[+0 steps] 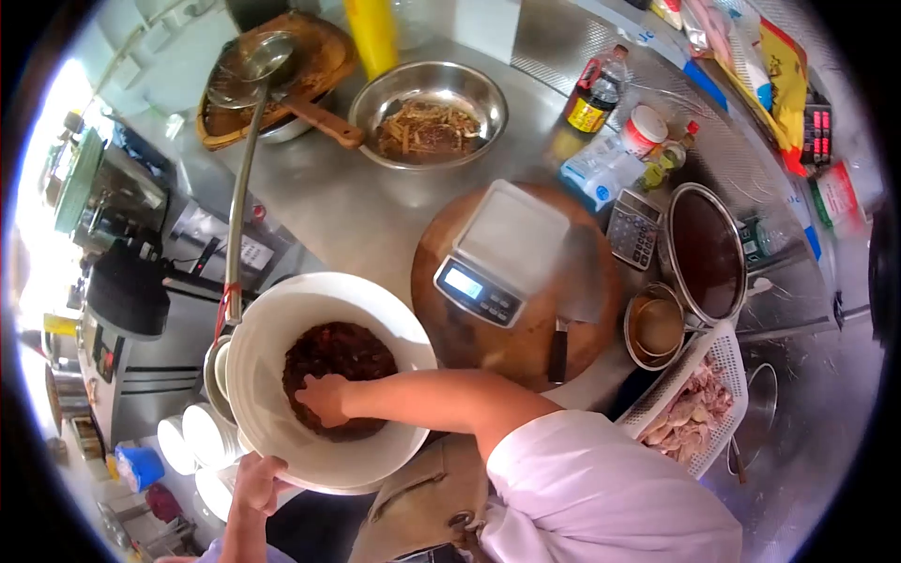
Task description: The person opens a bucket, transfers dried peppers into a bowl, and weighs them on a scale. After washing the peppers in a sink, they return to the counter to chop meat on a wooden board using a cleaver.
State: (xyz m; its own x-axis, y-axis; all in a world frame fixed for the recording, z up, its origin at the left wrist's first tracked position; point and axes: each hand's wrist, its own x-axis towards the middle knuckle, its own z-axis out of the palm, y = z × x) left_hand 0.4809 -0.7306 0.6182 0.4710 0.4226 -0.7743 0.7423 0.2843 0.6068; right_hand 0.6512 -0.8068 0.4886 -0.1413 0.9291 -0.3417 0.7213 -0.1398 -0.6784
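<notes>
White bucket (263,357) sits left of the chopping board (526,347). Your left hand (255,480) clamps its rim. Your right hand (324,399) is sunk in the dark mix (347,352), grip unclear. Bucket's probably heavy and the mix soft and slick, so hold the rim.

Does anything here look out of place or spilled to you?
Nothing looks spilled or broken. The one odd sight: a digital scale sits on the round chopping board, beside a cleaver. The right hand is in the dark mix in the white bucket; the left hand grips its rim.
</notes>
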